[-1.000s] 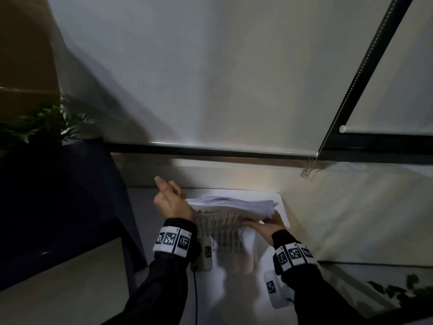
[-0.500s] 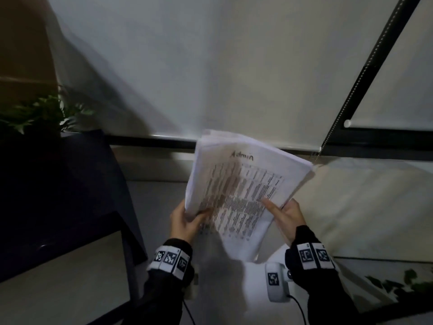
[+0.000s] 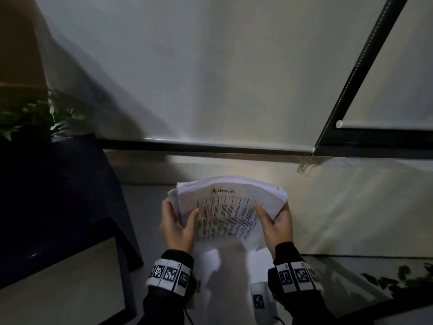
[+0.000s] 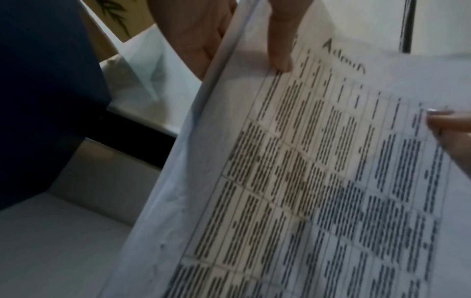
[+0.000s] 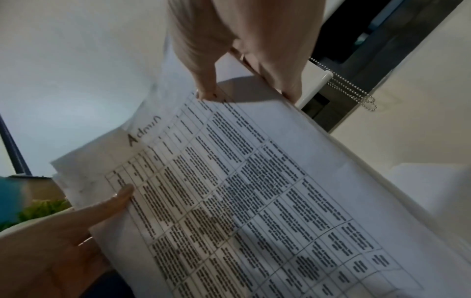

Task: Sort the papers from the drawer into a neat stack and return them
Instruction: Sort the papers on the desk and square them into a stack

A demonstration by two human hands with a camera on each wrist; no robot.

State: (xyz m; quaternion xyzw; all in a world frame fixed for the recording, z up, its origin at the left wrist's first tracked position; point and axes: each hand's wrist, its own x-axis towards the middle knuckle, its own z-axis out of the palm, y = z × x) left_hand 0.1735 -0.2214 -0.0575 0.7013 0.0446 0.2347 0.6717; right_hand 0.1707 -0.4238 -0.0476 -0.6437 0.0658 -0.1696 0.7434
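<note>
A thick stack of white papers (image 3: 225, 207) stands tilted between both hands, low in the middle of the head view. Its top sheet (image 4: 318, 181) carries a printed table and the handwritten word "Admin" (image 5: 144, 131). My left hand (image 3: 178, 225) grips the stack's left edge, thumb on the top sheet, fingers behind. My right hand (image 3: 277, 222) grips the right edge the same way, thumb (image 5: 206, 80) on the print. The sheets' far edges fan out unevenly. Another white sheet (image 3: 210, 259) lies on the surface under the stack.
A white roller blind (image 3: 210, 78) with a bead chain (image 3: 304, 165) hangs ahead. A dark blue upright panel (image 3: 58, 195) and a green plant (image 3: 35, 118) stand at left. More leaves (image 3: 403, 280) show at lower right. A pale surface (image 3: 339, 219) lies below.
The stack went from lying flat a second ago, to raised high and tilted half a second ago, and now sits lower with both hands at its side edges.
</note>
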